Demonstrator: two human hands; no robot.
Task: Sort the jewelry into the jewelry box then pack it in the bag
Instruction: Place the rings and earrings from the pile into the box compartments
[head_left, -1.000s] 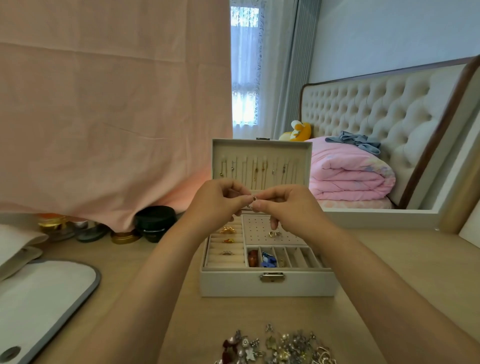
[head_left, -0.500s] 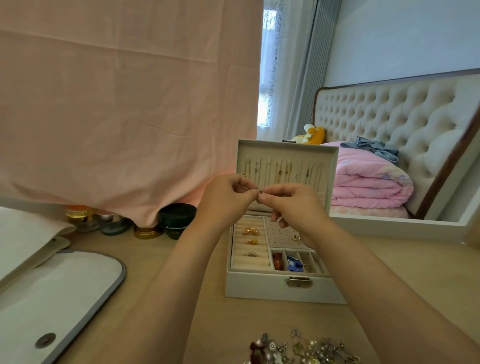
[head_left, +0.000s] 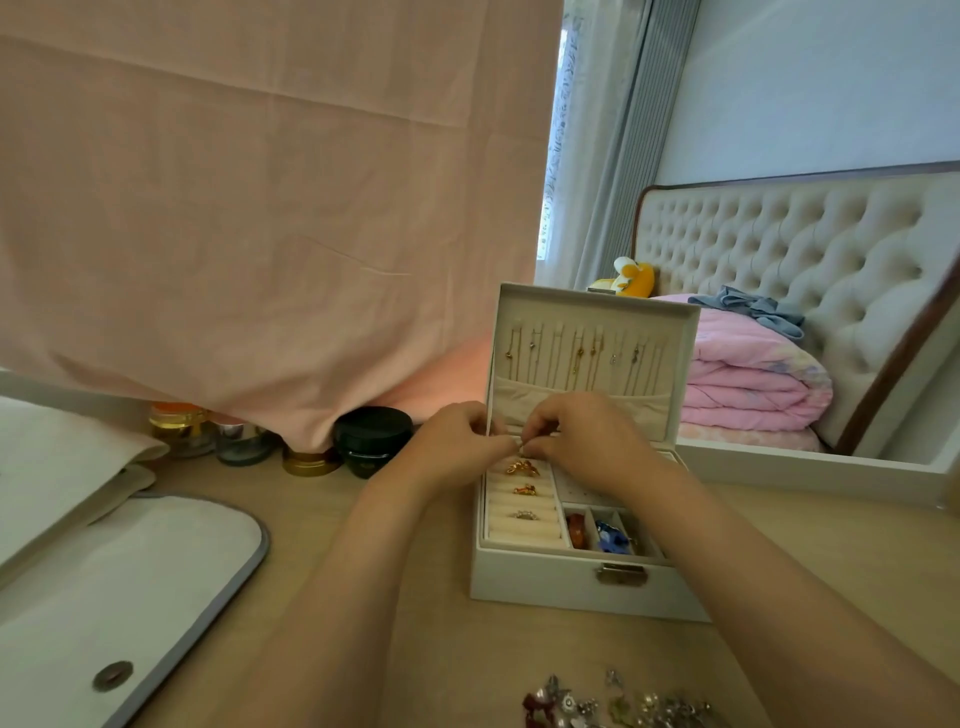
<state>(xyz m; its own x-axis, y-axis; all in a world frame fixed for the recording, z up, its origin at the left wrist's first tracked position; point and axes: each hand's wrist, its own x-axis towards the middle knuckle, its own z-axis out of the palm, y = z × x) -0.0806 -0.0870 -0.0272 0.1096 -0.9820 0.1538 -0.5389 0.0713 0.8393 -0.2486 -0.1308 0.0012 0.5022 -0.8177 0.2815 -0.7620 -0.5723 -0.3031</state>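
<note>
Head view: the jewelry box (head_left: 571, 584) stands open on the table (head_left: 415, 623), its lid (head_left: 675, 332) upright so the hung necklaces (head_left: 577, 356) face the person and the ring rolls (head_left: 519, 532) lie exposed. Both hands meet just above the back of those rolls. The left hand (head_left: 460, 447) and right hand (head_left: 589, 441) curl their fingers in and pinch one small piece (head_left: 520, 445) between them, too tiny to identify, probably to steady it for seating in a slot. The loose jewelry (head_left: 623, 709) sits at the near edge within easy reach, and the bag (head_left: 130, 571) lies at the left, flap open, likely for packing the box.
</note>
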